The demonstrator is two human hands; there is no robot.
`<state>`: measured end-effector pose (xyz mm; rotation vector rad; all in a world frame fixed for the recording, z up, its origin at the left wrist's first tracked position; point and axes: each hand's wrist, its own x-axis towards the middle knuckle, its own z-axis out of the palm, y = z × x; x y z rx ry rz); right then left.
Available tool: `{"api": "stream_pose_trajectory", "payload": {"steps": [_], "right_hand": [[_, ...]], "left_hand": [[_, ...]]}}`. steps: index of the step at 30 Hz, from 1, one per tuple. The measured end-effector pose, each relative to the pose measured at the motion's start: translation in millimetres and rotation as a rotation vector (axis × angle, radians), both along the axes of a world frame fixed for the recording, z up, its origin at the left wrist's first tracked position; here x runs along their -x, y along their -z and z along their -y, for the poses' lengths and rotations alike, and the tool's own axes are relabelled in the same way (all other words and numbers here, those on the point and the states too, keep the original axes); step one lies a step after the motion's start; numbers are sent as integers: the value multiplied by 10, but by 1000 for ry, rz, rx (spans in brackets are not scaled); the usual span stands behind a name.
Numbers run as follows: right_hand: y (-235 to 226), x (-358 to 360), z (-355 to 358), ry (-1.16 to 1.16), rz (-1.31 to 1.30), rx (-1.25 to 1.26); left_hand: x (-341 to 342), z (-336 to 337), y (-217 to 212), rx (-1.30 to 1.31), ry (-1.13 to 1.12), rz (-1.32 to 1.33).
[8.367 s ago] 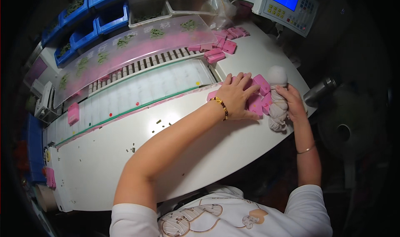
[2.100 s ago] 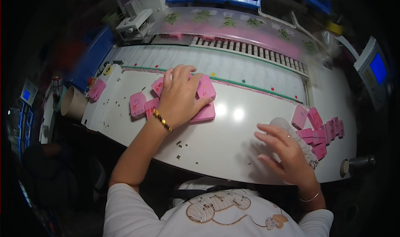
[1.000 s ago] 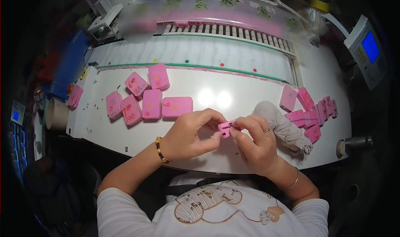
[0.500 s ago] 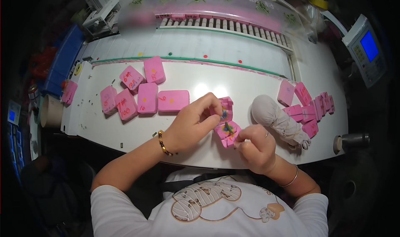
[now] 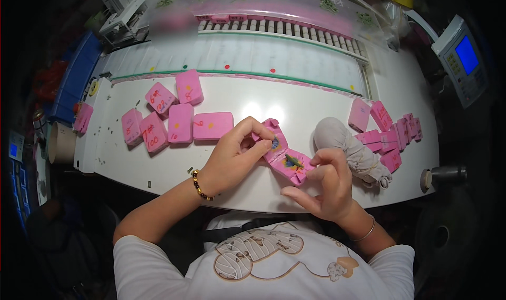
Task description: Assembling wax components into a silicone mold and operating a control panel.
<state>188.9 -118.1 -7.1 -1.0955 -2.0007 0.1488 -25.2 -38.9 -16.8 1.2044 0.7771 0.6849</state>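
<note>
A small pink mold point(image 5: 295, 169) lies unfolded over the table in front of me, its two halves joined at a crease. Blue and yellow colour marks its inner faces, and a thin green piece point(image 5: 293, 161) rests in the nearer half. My left hand point(image 5: 235, 155) pinches the farther half between thumb and fingers. At the nearer half's right edge is my right hand point(image 5: 331, 186), its thumb spread wide from the bent fingers; the fingertips seem to touch that edge. A bundle wrapped in whitish cloth point(image 5: 350, 150) lies just right of this hand.
Several closed pink blocks point(image 5: 181, 123) stand on the left of the white table point(image 5: 253, 192), and more pink blocks point(image 5: 389, 141) cluster at the right. Behind runs a pale conveyor belt point(image 5: 242, 52) with coloured dots. A keypad unit with blue screen point(image 5: 466, 55) is far right.
The mold has turned and tilted, its nearer half swinging right. My right hand has gone from a closed pinch to thumb and fingers apart. The belt's dots have shifted left.
</note>
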Motion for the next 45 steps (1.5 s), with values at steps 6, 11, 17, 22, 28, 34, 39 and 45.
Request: {"api": "stream_pose_trajectory", "payload": {"steps": [6,11,17,22,28,34,39,45], "right_hand": [[-10,113,-48,116,-133,206],[-11,71,-123,77,-449,421],[-216,-17,-246,-108,-825,680],[-271,-60,-358,-360,-756,748],[-345,90,-316,-242,-504,623],[-403,164,-292,-156,-224,320],[-452,160,-272,-57,-106,153],[-404,225,-258,-75,-144,305]], "left_hand": [[-58,241,55,-609,-142,-164],[-76,407,-72,-898,-15,-254],[-63,338,-161,-637,-162,-152],[-246,315,-210,417,14,495],[-353,233,-183,696,-85,650],[-392,135,-176,663,-127,594],[-401,119,-159,630,-193,529],[-377,129,-231,295,-265,381]]}}
